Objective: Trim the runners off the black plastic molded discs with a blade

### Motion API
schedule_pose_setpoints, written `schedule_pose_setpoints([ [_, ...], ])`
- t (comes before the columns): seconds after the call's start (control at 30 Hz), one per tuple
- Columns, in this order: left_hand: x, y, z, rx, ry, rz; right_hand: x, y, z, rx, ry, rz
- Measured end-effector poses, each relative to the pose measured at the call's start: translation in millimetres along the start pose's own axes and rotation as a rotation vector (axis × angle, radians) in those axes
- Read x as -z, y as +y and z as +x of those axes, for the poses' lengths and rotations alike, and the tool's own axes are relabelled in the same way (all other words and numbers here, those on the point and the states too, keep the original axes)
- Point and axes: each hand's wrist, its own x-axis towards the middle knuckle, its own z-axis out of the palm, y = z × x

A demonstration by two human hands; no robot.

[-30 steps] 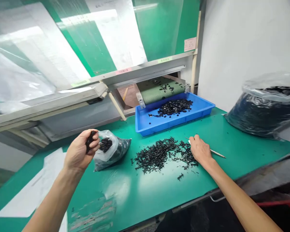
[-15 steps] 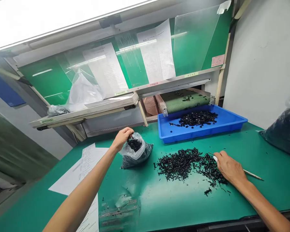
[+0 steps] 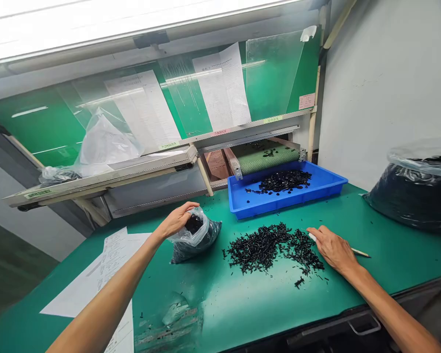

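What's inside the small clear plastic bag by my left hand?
Inside the small clear plastic bag, small black pieces show at its mouth. The left hand hides part of the opening; lower contents are dark and indistinct.

Plastic bag (image 3: 202,242): made of clear, crinkled film; it was set on the table (image 3: 242,309), slumped, its mouth opened upward and its rim partly covered by the left hand (image 3: 178,219).
Bag contents (image 3: 194,224): black pieces, by which the bag was filled nearly to the mouth; their shape could not be made out.
Black rods (image 3: 257,249): small and short, heaped loosely on the table between bag and right hand (image 3: 332,247); they were piled thicker on the left, thinner on the right, with a small clump left apart in front.
Pale stick (image 3: 360,253): slender, gripped under the right hand, its middle hidden, one narrowed end exposed.
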Motion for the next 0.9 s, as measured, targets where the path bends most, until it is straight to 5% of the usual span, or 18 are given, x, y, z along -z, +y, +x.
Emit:
schedule_pose_setpoints([
  [0.1, -7.9, 21.0, -28.0, -0.078, 0.176, -0.002, 11.9, 3.5, -7.8, -0.018, 0.018, 0.037],
  [0.2, -37.4, 39.3, -74.8, -0.227, 0.221, -0.102, 29.2, 9.3, -16.6, -0.049, 0.014, 0.037],
  [0.3, -85.5, 33.8, -104.1, -0.335, -0.150, -0.058, 45.2, 22.9, -21.4, -0.147, 0.007, -0.020],
  [0.37, -123.4, 19.0, -99.2, -0.248, -0.242, -0.034, 54.4, 36.0, -23.7, -0.233, 0.011, -0.068],
  [0.47, -171.9, -11.2, -63.8, -0.106, -0.151, -0.002, 65.1, 59.0, -27.5, -0.363, 0.015, -0.124],
  [0.63, -209.1, -53.6, -13.4, 0.013, -0.065, 0.034, 63.5, 103.2, -23.0, -0.575, -0.033, -0.175],
  [0.73, -222.5, -49.5, -10.5, 0.046, -0.065, -0.035, 54.1, 121.9, -6.9, -0.670, -0.079, -0.212],
  [0.9, -237.7, -2.2, -22.1, 0.064, -0.179, -0.208, 32.8, 110.2, 42.7, -0.586, -0.155, -0.230],
])
